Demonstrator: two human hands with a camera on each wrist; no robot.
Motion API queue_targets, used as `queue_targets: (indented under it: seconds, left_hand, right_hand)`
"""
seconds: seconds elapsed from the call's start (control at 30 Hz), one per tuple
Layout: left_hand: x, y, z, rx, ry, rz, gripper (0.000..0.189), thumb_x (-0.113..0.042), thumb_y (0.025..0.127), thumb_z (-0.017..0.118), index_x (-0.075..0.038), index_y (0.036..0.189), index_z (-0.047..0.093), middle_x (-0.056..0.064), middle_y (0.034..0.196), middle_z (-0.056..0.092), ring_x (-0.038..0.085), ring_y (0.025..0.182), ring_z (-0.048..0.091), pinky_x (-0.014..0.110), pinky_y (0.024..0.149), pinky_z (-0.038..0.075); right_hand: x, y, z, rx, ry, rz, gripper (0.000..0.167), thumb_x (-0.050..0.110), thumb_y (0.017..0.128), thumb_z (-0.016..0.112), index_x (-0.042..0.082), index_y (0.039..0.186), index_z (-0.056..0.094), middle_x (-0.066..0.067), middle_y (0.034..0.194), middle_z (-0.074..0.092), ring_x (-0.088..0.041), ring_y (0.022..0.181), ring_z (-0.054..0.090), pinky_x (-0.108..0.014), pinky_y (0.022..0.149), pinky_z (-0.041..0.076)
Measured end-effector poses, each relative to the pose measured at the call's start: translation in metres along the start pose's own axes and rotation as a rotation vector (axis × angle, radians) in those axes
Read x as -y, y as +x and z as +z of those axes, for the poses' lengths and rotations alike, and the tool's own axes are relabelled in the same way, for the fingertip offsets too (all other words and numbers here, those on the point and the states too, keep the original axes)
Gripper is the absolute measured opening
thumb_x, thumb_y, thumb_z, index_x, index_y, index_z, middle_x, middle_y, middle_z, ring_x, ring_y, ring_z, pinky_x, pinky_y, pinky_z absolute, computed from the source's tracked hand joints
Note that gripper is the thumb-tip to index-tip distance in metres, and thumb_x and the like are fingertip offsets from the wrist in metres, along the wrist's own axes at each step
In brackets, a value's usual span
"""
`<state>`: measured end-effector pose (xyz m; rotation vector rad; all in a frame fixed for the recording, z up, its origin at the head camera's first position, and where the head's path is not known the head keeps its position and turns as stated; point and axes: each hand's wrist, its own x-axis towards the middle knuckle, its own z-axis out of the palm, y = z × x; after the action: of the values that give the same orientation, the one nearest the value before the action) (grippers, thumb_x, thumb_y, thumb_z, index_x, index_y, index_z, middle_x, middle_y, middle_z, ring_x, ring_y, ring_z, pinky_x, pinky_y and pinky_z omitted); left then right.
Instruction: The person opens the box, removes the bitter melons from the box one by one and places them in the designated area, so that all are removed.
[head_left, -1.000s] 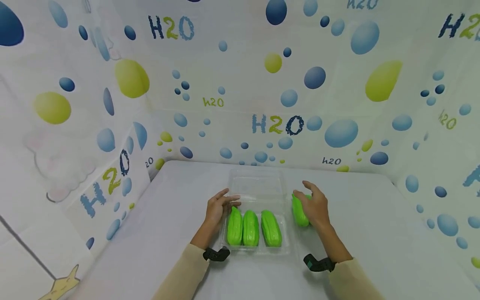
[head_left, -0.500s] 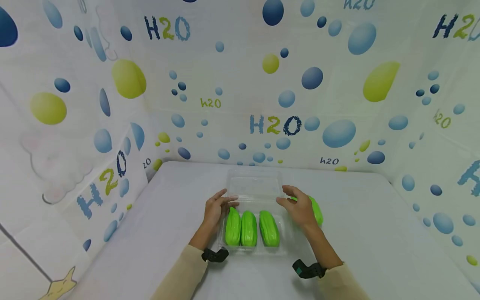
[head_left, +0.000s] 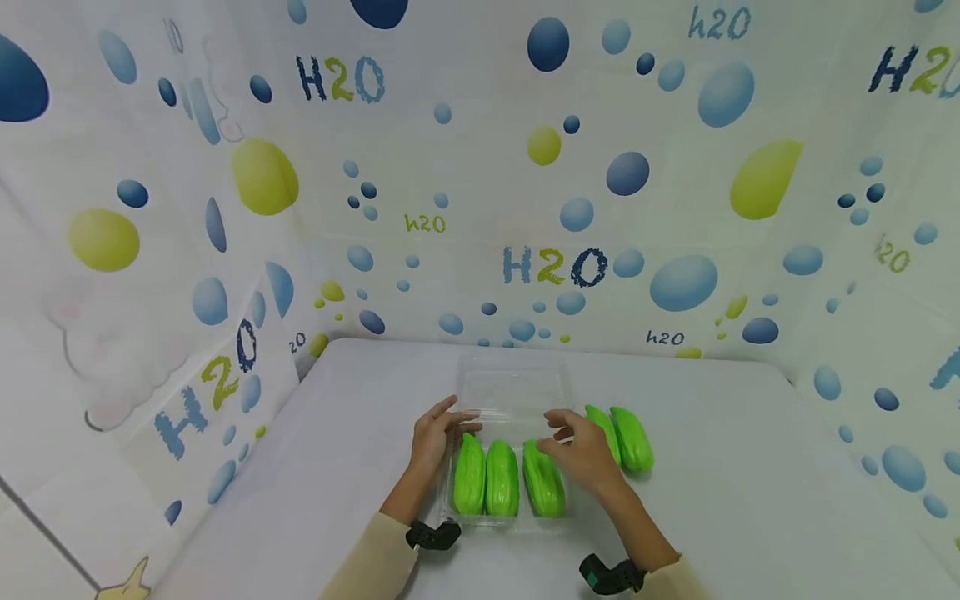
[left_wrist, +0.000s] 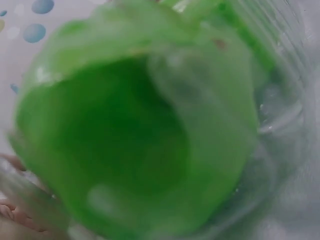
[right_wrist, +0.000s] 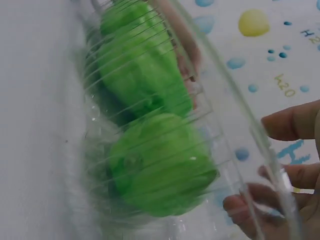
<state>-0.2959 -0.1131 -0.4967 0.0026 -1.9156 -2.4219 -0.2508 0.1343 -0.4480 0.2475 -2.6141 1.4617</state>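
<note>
A clear plastic box [head_left: 483,520] with its hinged lid [head_left: 513,387] folded back stands on the white table. Three bright green, ridged, gourd-like vegetables lie lengthwise in it: a left one [head_left: 469,475], a middle one [head_left: 502,479] and a right one [head_left: 546,487]. My left hand [head_left: 431,437] rests at the box's left rear edge, fingers extended. Over the top end of the right vegetable hovers my right hand [head_left: 588,454], thumb and fingers apart; I cannot tell whether it touches. Through the box wall, the right wrist view shows vegetables [right_wrist: 162,165] with the spread fingers [right_wrist: 295,122] beyond.
Two more green vegetables [head_left: 632,440] lie side by side on the table, right of the box, one partly behind my right hand. A white cloth wall [head_left: 480,167] printed with bubbles and H2O lettering closes off the back and sides.
My right hand has moved left from the loose vegetables beside the box to above the right vegetable inside it. The left hand stays at the box's edge. The head view has tilted slightly.
</note>
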Motion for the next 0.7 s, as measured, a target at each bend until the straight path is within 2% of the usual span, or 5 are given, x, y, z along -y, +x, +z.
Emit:
queue_targets:
  seconds: [0.2, 0.33, 0.47, 0.7]
  left_hand:
    - [0.002, -0.004, -0.002, -0.003, -0.009, -0.002, 0.051, -0.007, 0.103, 0.047, 0.003, 0.153, 0.036, 0.017, 0.109, 0.076, 0.021, 0.088, 0.076, 0.022, 0.071, 0.05]
    - [0.0, -0.003, -0.003, -0.002, -0.009, 0.009, 0.05, -0.007, 0.104, 0.046, 0.003, 0.153, 0.036, 0.015, 0.108, 0.076, 0.018, 0.086, 0.076, 0.022, 0.071, 0.05]
    - [0.0, -0.001, -0.002, 0.003, -0.007, 0.009, 0.049, -0.008, 0.105, 0.046, 0.002, 0.153, 0.037, 0.016, 0.108, 0.076, 0.017, 0.086, 0.076, 0.021, 0.07, 0.05]
    - [0.001, -0.001, 0.0, 0.0, 0.01, 0.021, 0.049, -0.007, 0.105, 0.045, 0.004, 0.152, 0.038, 0.018, 0.107, 0.076, 0.019, 0.086, 0.076, 0.021, 0.069, 0.049]
  right_hand:
    - [-0.002, -0.005, 0.006, 0.057, -0.158, -0.061, 0.046, 0.015, 0.088, 0.074, 0.001, 0.131, 0.065, -0.016, 0.126, 0.066, -0.032, 0.105, 0.065, -0.044, 0.084, 0.056]
    - [0.003, -0.006, 0.009, 0.103, -0.307, -0.059, 0.049, 0.018, 0.088, 0.072, 0.001, 0.134, 0.062, -0.016, 0.133, 0.063, -0.036, 0.118, 0.062, -0.051, 0.094, 0.053]
    - [0.009, -0.008, 0.012, 0.15, -0.375, -0.048, 0.052, 0.019, 0.09, 0.07, 0.0, 0.136, 0.06, -0.02, 0.137, 0.06, -0.04, 0.128, 0.056, -0.055, 0.102, 0.047]
    - [0.005, -0.013, 0.025, 0.193, -0.446, -0.047, 0.047, 0.02, 0.091, 0.069, -0.001, 0.133, 0.061, -0.018, 0.128, 0.064, -0.035, 0.113, 0.063, -0.052, 0.092, 0.052]
